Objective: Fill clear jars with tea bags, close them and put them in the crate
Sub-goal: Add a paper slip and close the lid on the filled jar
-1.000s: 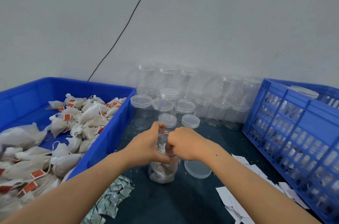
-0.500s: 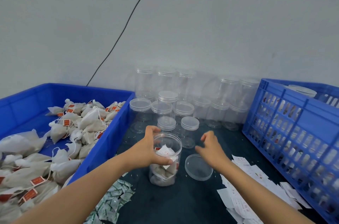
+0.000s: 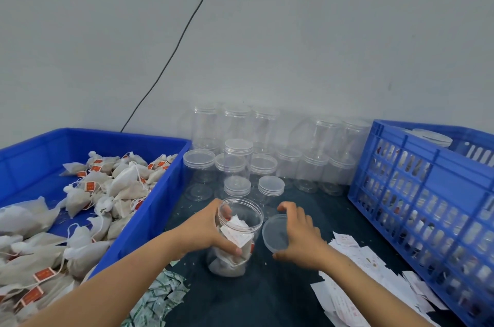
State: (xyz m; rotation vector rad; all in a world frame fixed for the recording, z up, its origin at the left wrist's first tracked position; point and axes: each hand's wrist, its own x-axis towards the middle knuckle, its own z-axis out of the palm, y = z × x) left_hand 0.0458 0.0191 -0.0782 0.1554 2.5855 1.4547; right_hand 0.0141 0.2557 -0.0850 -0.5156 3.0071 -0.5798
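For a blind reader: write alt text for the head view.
A person's left hand grips an open clear jar of tea bags while the right hand picks up its lid beside it, between a blue bin and crate.

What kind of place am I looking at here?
Probably a small hand-packing workshop: a blue bin heaped with tea bags, rows of empty clear jars against the wall, and a blue crate holding filled jars.
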